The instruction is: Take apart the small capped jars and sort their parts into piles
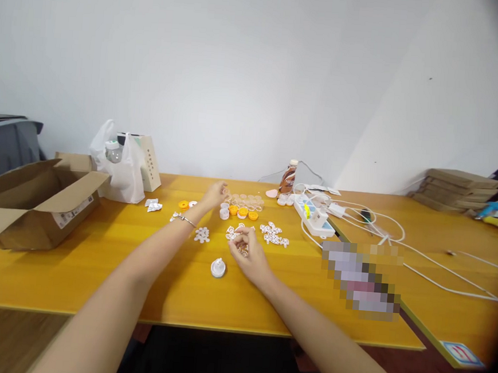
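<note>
My left hand [216, 194] reaches to the far part of the table, beside the rows of clear round plastic cases [248, 201]. Its fingers are drawn together, and whatever they hold is too small to make out. Nearer to me, my right hand [249, 258] is curled over some white cut-out pieces [233, 232], with thumb and fingertips close together; its contents, if any, are unclear. A white round part with a raised centre [218, 268] sits left of it. Orange round parts [242, 212] lie between the hands and the clear cases. More white openwork pieces [273, 234] lie to the right.
Small white discs [202, 235] lie under my left forearm. An open cardboard box [44, 205] and a white plastic bag [123, 176] stand left. A power strip [314, 214] with cables, a brown bottle [288, 178] and stacked cardboard boxes [458, 190] are right.
</note>
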A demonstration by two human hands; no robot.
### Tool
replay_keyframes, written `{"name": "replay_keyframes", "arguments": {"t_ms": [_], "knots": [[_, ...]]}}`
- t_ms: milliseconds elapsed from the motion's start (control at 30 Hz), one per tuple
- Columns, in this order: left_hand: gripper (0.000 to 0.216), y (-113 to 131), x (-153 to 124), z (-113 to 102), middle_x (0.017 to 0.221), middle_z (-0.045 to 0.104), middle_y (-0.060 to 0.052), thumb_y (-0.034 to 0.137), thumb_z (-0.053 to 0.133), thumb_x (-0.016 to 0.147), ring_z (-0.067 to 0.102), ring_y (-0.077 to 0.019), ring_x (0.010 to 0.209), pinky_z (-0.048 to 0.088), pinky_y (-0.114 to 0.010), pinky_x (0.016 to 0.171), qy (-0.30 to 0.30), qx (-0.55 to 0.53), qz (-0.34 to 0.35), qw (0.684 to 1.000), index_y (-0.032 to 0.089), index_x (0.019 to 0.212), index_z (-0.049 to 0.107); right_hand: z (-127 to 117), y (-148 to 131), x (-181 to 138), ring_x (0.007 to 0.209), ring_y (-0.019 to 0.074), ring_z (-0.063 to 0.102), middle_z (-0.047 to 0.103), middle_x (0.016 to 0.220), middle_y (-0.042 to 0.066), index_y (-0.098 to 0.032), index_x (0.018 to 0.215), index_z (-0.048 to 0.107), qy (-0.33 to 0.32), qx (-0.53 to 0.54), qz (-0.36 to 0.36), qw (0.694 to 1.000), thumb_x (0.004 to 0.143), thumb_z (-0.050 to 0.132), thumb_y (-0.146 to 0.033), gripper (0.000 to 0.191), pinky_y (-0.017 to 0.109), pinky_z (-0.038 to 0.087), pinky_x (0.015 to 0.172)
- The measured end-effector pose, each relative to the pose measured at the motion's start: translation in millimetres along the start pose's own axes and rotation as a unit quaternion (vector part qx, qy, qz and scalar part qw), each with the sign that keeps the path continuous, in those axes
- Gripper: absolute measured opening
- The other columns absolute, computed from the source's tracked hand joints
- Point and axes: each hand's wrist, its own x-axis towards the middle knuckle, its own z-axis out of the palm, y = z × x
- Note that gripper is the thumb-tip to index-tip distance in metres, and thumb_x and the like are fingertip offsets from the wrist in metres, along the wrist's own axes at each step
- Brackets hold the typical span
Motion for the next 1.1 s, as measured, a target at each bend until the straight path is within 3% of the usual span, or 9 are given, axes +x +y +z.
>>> {"name": "replay_keyframes", "arguments": {"t_ms": [133, 333, 633, 767, 967, 1100], "knots": [[0.03, -5, 8, 16, 0.094, 0.063, -0.01, 0.017, 0.059, 0.072, 0.059, -0.0164, 0.08, 0.047, -0.028, 0.074, -0.012, 0.02, -0.023, 0.999, 0.011, 0.102, 0.055, 0, 0, -1, 0.065, 0.0124, 0.054, 0.055, 0.073, -0.002, -0.022, 0.103, 0.037, -0.009, -0.001, -0.008, 1.0, 0.083, 0.047, -0.029, 0.024, 0.026, 0.044, 0.063], [0.023, -1, 15, 21, 0.092, 0.064, -0.009, 0.017, 0.059, 0.07, 0.058, -0.0181, 0.084, 0.045, -0.027, 0.075, -0.052, 0.053, -0.024, 0.997, 0.013, 0.093, 0.058, -1, -5, -1, 0.068, 0.0128, 0.055, 0.056, 0.073, -0.001, -0.021, 0.101, 0.038, -0.016, -0.014, -0.008, 1.0, 0.083, 0.047, -0.028, 0.022, 0.026, 0.043, 0.063], [0.022, -5, 13, 28, 0.093, 0.063, -0.009, 0.014, 0.059, 0.072, 0.057, -0.0191, 0.089, 0.045, -0.03, 0.079, -0.082, 0.071, -0.048, 0.993, 0.012, 0.094, 0.059, -2, -6, -2, 0.068, 0.0129, 0.054, 0.055, 0.073, -0.001, -0.021, 0.101, 0.04, -0.027, -0.02, -0.018, 0.999, 0.083, 0.046, -0.028, 0.02, 0.027, 0.043, 0.066], [0.026, -6, 12, 30, 0.104, 0.058, -0.009, 0.027, 0.053, 0.084, 0.057, -0.0179, 0.092, 0.048, -0.036, 0.08, -0.096, 0.058, -0.048, 0.993, 0.012, 0.104, 0.055, -2, -5, -2, 0.069, 0.0135, 0.054, 0.055, 0.074, -0.001, -0.022, 0.1, 0.04, -0.032, -0.017, -0.013, 0.999, 0.082, 0.047, -0.028, 0.02, 0.027, 0.043, 0.067], [0.03, 3, 4, 6, 0.11, 0.054, -0.008, 0.031, 0.049, 0.087, 0.056, -0.0191, 0.095, 0.048, -0.039, 0.081, -0.076, 0.021, -0.024, 0.997, 0.013, 0.11, 0.052, -3, -3, -1, 0.065, 0.0127, 0.051, 0.053, 0.075, -0.001, -0.022, 0.1, 0.039, -0.051, -0.01, 0.012, 0.999, 0.083, 0.044, -0.027, 0.018, 0.027, 0.042, 0.064], [0.023, 12, -30, -28, 0.099, 0.061, -0.008, 0.028, 0.048, 0.086, 0.056, -0.0168, 0.089, 0.047, -0.033, 0.081, -0.107, -0.021, 0.022, 0.994, 0.012, 0.1, 0.057, -4, -3, -2, 0.065, 0.0116, 0.048, 0.05, 0.077, -0.001, -0.021, 0.093, 0.041, -0.09, 0.009, 0.023, 0.996, 0.081, 0.042, -0.02, 0.012, 0.025, 0.04, 0.061]]}}
